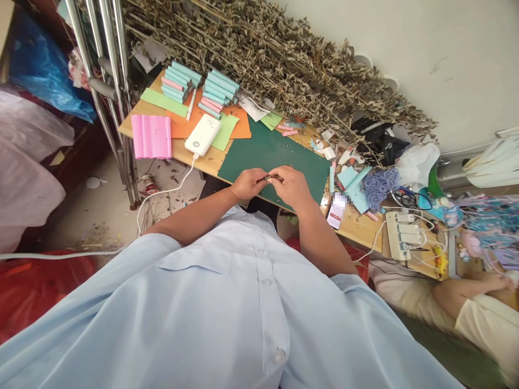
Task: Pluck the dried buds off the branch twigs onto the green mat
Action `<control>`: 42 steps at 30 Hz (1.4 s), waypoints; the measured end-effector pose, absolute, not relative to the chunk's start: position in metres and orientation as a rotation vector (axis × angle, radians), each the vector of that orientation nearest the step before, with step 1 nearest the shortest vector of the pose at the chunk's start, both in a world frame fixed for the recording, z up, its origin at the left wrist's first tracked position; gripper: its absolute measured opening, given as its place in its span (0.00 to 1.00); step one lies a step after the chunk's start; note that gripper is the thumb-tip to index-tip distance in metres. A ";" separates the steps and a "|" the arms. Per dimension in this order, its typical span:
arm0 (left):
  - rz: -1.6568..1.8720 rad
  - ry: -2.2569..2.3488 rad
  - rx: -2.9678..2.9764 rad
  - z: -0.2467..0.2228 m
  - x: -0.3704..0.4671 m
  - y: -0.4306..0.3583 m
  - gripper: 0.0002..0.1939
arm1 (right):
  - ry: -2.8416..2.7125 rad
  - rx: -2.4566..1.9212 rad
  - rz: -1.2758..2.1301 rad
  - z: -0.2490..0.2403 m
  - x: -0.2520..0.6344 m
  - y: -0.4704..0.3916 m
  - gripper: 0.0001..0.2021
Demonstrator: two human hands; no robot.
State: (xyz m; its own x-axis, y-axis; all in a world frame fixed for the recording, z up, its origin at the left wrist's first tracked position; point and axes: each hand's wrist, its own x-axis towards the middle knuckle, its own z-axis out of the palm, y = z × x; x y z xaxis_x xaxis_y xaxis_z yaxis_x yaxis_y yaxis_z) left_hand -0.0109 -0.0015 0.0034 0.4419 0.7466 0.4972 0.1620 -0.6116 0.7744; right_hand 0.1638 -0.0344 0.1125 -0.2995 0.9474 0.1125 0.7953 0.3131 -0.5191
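Observation:
My left hand (248,184) and my right hand (289,187) meet at the near edge of a dark green cutting mat (279,154). Both are closed, with fingertips pinched together around something small and dark, mostly hidden by the fingers; I cannot make out what it is. Beyond the mat's far left corner, light blue and pink paper rolls (221,86) with dark ends lie stacked on orange sheets (243,127). A white power bank (203,133) with a cable plugged in lies left of the mat.
Dried leafy stalks (284,59) are heaped behind the wooden table. Metal crutches (106,48) stand at left, near pink crepe paper (152,136). To the right are a phone (336,210), purple yarn (380,186) and a power strip (396,236). Another person's arm (466,294) shows at far right.

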 end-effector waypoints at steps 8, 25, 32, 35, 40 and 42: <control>1.147 0.782 2.066 0.003 -0.011 -0.003 0.21 | -2.119 -1.499 0.505 0.108 0.167 -0.044 0.09; 1.153 0.770 2.018 0.004 -0.010 -0.004 0.15 | -2.402 -1.591 0.386 0.117 0.161 -0.038 0.12; 1.193 0.760 2.001 0.004 -0.012 -0.003 0.17 | -2.372 -1.585 0.479 0.118 0.159 -0.032 0.11; 1.203 0.735 2.023 0.004 -0.013 -0.002 0.18 | -2.293 -1.547 0.523 0.112 0.160 -0.033 0.09; 1.193 0.773 2.030 0.002 -0.011 -0.001 0.19 | -2.148 -1.521 0.482 0.103 0.164 -0.040 0.06; 1.203 0.777 2.027 0.001 -0.011 -0.001 0.18 | -2.093 -1.543 0.451 0.100 0.164 -0.044 0.06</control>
State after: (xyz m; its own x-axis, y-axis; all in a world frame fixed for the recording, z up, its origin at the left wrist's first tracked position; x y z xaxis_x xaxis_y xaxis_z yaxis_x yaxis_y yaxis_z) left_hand -0.0107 -0.0009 0.0014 0.4040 0.7550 0.5165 0.1606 -0.6144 0.7724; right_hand 0.1641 -0.0441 0.1004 -0.2348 0.9523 0.1949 0.7877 0.3039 -0.5359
